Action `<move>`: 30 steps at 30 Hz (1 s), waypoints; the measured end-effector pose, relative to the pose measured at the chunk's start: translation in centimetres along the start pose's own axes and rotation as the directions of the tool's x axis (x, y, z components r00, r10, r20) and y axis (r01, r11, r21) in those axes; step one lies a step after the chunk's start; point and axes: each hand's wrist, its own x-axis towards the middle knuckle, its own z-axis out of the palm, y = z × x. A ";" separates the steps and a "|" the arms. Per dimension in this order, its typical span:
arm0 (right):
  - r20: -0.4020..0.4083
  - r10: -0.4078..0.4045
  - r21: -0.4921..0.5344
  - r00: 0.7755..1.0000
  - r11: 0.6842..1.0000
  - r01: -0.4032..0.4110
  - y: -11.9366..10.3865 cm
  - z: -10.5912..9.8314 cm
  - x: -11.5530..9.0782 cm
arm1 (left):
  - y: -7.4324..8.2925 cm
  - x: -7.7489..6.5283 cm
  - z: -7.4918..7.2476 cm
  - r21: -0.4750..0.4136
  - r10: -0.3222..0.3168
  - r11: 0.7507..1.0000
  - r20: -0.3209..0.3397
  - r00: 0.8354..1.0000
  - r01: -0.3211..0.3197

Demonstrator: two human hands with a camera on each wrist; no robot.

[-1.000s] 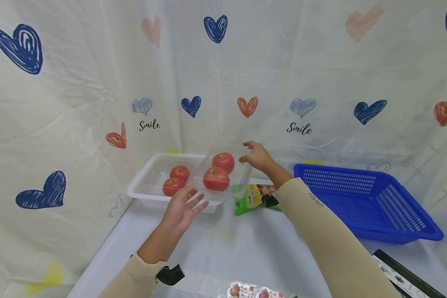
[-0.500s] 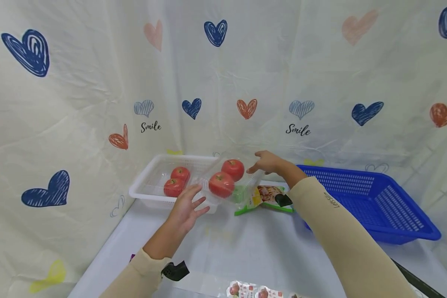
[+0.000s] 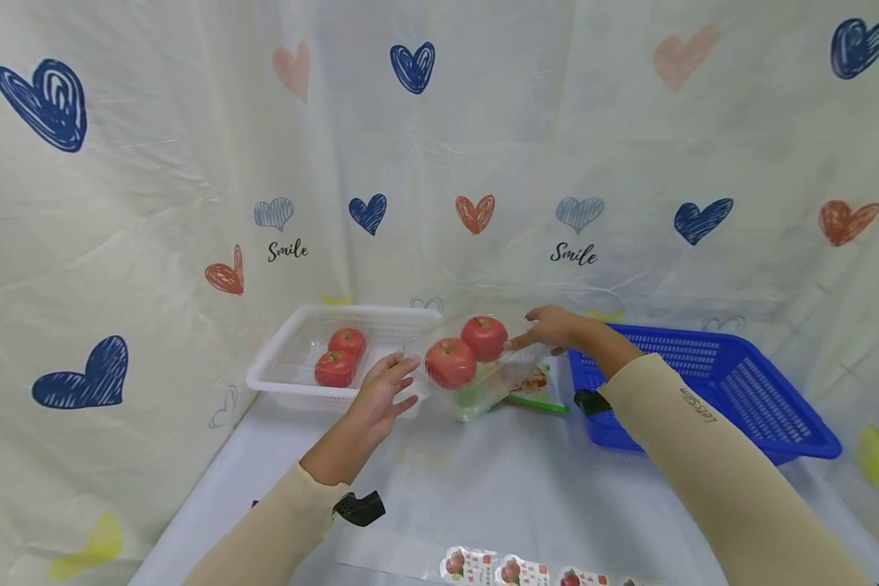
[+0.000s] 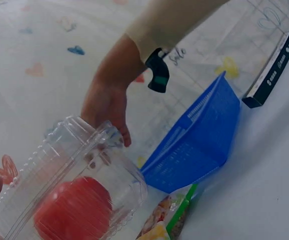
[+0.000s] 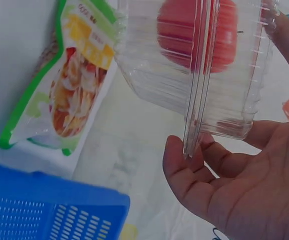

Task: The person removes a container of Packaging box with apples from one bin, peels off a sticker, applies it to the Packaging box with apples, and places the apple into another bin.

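A clear plastic clamshell box (image 3: pixel 516 373) with two red apples (image 3: pixel 450 364) inside is held aloft, tilted, in front of the white basket. My right hand (image 3: pixel 553 327) grips its right end; the right wrist view shows those fingers (image 5: pixel 182 172) curled around the lidded box's rim. Beside the left end is my left hand (image 3: pixel 382 392), fingers fairly straight and spread, fingertips at the plastic; only bits of that hand show in the left wrist view, so firm contact is unclear. Another clear box with two apples (image 3: pixel 334 369) sits in the white basket (image 3: pixel 264 381).
Right of the box stands a blue perforated basket (image 3: pixel 765 374). Beneath the held box lies a green-edged food bag (image 5: pixel 77 95). A strip of apple-printed stickers (image 3: pixel 523 571) lies at the front edge. A long black-and-white carton (image 4: pixel 274 72) shows in the left wrist view.
The right hand has carried the apple box rightward and slightly lower, away from the white basket. My left hand has followed to the right, its fingertips now at the box's left end.
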 end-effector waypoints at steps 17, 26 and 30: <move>0.021 0.009 0.031 1.000 0.999 -0.009 2.8 1.7 -5.2 | 0.5 2.0 0.8 0.136 -0.043 0.990 0.075 0.996 0.033; 0.006 -0.003 0.038 1.000 0.999 0.003 4.7 3.9 -7.8 | 0.1 2.3 0.8 0.160 -0.115 0.982 0.102 0.988 0.098; -0.011 0.006 0.065 1.000 0.998 -0.005 5.2 5.0 -9.0 | -0.3 2.4 0.7 0.149 -0.129 0.983 0.117 0.985 0.111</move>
